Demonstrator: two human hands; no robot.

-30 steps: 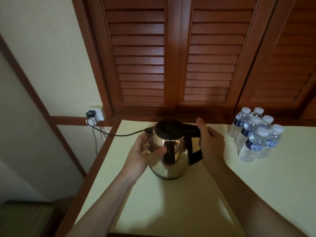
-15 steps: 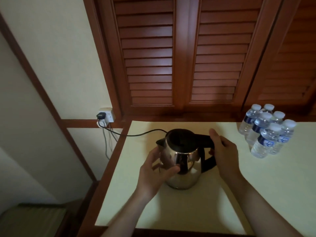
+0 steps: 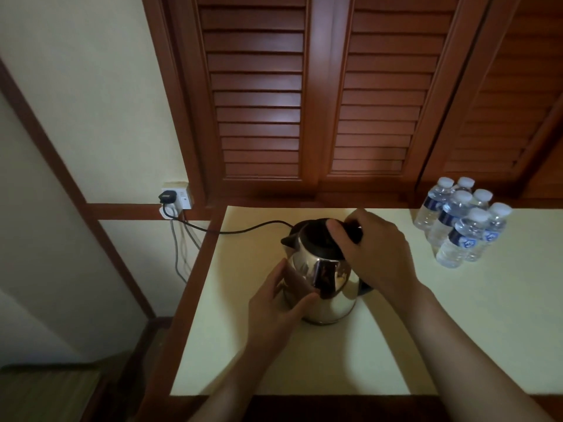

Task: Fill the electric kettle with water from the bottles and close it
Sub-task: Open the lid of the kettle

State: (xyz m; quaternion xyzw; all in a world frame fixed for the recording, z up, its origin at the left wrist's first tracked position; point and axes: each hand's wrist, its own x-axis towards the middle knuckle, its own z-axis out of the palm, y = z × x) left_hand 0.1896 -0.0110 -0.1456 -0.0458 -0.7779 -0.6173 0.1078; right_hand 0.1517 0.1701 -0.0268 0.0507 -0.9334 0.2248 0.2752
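Note:
A steel electric kettle with a black lid stands on the pale table, spout pointing left. My left hand cups the kettle's lower left side, thumb and fingers curved round the body. My right hand lies over the top of the black handle, fingers curled round it and the thumb on the lid's edge. The lid looks down. Several small water bottles with white caps stand in a cluster at the table's far right, apart from both hands.
The kettle's black cord runs left off the table to a wall socket. Wooden louvred doors rise right behind the table. The table's left edge drops to the floor.
My right hand has moved from the handle's right side up onto its top, with the thumb now on the lid. My left hand stays on the kettle's body.

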